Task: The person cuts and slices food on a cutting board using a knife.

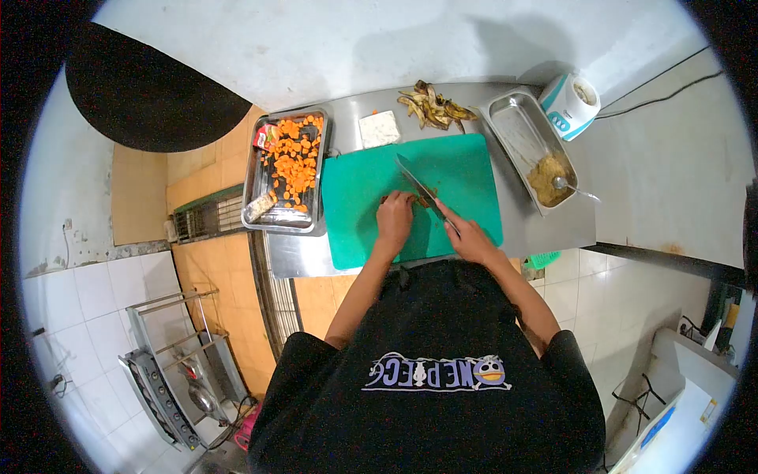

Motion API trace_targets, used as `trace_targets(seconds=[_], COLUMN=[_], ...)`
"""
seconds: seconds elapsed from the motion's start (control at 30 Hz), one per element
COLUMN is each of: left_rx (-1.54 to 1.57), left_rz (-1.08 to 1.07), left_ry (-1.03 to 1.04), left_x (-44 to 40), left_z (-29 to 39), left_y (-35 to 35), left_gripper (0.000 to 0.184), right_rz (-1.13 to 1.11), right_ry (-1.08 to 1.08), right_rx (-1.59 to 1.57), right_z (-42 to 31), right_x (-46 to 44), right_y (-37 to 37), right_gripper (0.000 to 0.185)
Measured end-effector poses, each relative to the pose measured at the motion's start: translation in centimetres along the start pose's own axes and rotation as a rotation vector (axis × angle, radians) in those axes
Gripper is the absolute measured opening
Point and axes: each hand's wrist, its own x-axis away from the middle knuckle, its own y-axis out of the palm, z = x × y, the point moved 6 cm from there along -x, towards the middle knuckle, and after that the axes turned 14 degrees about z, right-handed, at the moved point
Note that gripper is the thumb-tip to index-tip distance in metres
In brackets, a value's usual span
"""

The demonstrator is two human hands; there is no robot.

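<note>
A knife (416, 180) lies slanted over a green cutting board (355, 174), its blade pointing up and to the left. My right hand (471, 239) is closed round its handle. Beside the blade, my left hand (394, 219) is closed with curled fingertips on a small brown piece of food (412, 197), pressed on the board. Small brown bits (431, 195) lie near the blade's edge. The kind of food is too small to tell, and my fingers partly hide it.
Left of the board is a metal tray (315, 170) with carrot pieces (296, 162). A white block (380, 129) and banana peels (430, 107) lie behind it. To the right stand a metal pan (511, 130) with mash (546, 178) and a spoon (562, 183), and a white-and-teal appliance (570, 107).
</note>
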Motion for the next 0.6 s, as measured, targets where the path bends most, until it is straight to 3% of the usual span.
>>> trace_targets(seconds=[0.17, 0.47, 0.6], left_rx=[0.024, 0.08, 0.041], left_rz=[0.019, 0.029, 0.006], left_ry=[0.02, 0.007, 0.023], left_x=[0.0, -0.3, 0.1], left_z=[0.2, 0.2, 0.0], left_y=[-0.4, 0.0, 0.0], left_gripper=[0.009, 0.007, 0.007], right_rz=[-0.177, -0.108, -0.154], right_ry=[0.159, 0.083, 0.146], right_rx=[0.069, 0.083, 0.046], right_z=[-0.4, 0.4, -0.6], right_x=[0.1, 1.0, 0.8], right_y=[0.2, -1.2, -0.8], right_gripper=[0.062, 0.062, 0.063])
